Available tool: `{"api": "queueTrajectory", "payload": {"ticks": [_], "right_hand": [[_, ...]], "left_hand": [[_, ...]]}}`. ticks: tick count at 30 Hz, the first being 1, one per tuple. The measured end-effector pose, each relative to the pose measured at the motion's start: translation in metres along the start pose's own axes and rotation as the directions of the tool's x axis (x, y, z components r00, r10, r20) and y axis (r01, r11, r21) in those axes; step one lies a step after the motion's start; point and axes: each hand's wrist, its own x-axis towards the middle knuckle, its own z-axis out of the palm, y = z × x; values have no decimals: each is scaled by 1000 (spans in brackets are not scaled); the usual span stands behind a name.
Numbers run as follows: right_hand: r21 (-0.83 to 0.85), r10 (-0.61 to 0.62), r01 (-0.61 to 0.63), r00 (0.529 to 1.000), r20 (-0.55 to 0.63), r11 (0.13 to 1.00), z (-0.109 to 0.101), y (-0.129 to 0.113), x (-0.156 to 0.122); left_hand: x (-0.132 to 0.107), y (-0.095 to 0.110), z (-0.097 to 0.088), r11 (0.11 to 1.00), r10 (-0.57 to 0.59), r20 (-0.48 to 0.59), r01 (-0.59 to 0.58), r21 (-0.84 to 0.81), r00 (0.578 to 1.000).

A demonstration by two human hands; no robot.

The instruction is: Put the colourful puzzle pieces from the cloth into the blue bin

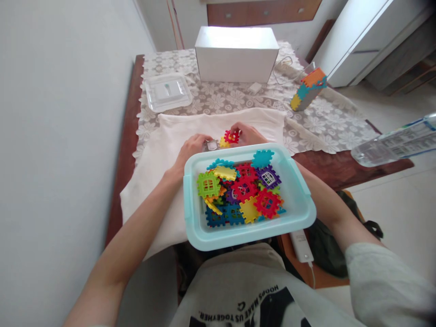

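Where the shirt (245, 295) shows upside-down print reading "HOOPS MAKE US TOGETHER", one pale blue bin (296, 213) holds roughly a dozen toothed plastic tiles (243, 190). Beyond it, on one white cloth (153, 159), the left hand (192, 147) pinches a grey tile (211, 145); the right hand (245, 135) grips joined red and yellow tiles (229, 139). Farther: one clear lid (167, 92), one block tower (308, 89), one white box (236, 54).

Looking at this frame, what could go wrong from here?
The bin of blocks hangs past the table edge over the lap, so an arm nudge might tip it. Both hands, left and right, work behind the bin, partly hidden, so the small block piece between them might slip. The bottle at the right looks unsteady.
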Motion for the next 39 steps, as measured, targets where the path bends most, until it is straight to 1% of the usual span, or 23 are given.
{"api": "queueTrajectory", "payload": {"ticks": [2,3,6,8,9,10,11,12,13,14,15,17,18,20,21,23,24,26,28,30,34,37,39], "right_hand": [[197,76,-51,989,-125,979,-9,-4,2],[321,108,-50,980,-164,946,-15,-8,2],[657,152,-1,973,-173,753,-35,-25,0],[805,60,62,991,-120,589,-49,-38,-7],[853,-45,95,995,-84,513,-55,-43,-10],[877,-176,100,984,-17,470,-61,-47,-14],[881,-320,90,945,72,464,-67,-50,-16],[860,-435,65,880,189,506,-72,-53,-18],[812,-492,38,812,315,583,-77,-55,-19],[744,-487,15,764,422,668,-82,-57,-19],[667,-438,-10,747,500,745,-86,-59,-18],[546,-296,-70,780,552,835,-91,-65,-17],[519,-242,-97,802,547,849,-93,-69,-17],[495,-198,-127,810,552,860,-93,-75,-18],[491,-190,-139,805,562,860,-92,-77,-18],[492,-190,-163,785,590,855,-88,-80,-20],[492,-184,-178,778,601,852,-86,-80,-21],[497,-145,-203,805,575,844,-83,-79,-23],[504,-77,-216,863,498,836,-80,-77,-24],[513,-37,-225,892,450,828,-78,-75,-24],[534,38,-307,889,456,788,-79,-70,-23],[596,131,-349,917,378,723,-84,-60,-23],[655,177,-338,937,302,676,-90,-47,-21]], "left_hand": [[-2,2,0,998,39,51,-41,53,998],[-2,3,-1,996,48,65,-52,67,997],[-5,6,-2,998,30,52,-32,47,998],[-5,7,-2,1000,6,31,-6,-9,999],[-4,6,-1,998,-11,15,12,-58,1000],[-3,6,1,991,-37,-11,35,-131,999],[-1,5,2,971,-71,-42,59,-233,997],[0,4,2,930,-110,-69,78,-358,992],[2,4,2,867,-148,-90,86,-492,985],[3,4,0,782,-181,-101,81,-618,978],[3,5,-3,694,-199,-101,67,-717,975],[1,10,-13,560,-181,-80,36,-828,980],[-2,14,-18,535,-142,-63,23,-844,988],[-8,21,-29,510,-15,-12,-2,-860,1000],[-12,24,-34,514,60,41,4,-858,997],[-17,28,-38,549,168,174,55,-834,970],[-19,29,-38,573,189,223,77,-816,956],[-21,30,-35,622,182,239,77,-780,954],[-21,32,-29,667,155,191,40,-744,969],[-20,34,-24,695,135,174,33,-719,975],[-16,36,-18,642,38,169,105,-759,985],[-15,35,-15,596,-57,158,161,-786,986],[-14,35,-11,610,-86,138,161,-776,987]]}}
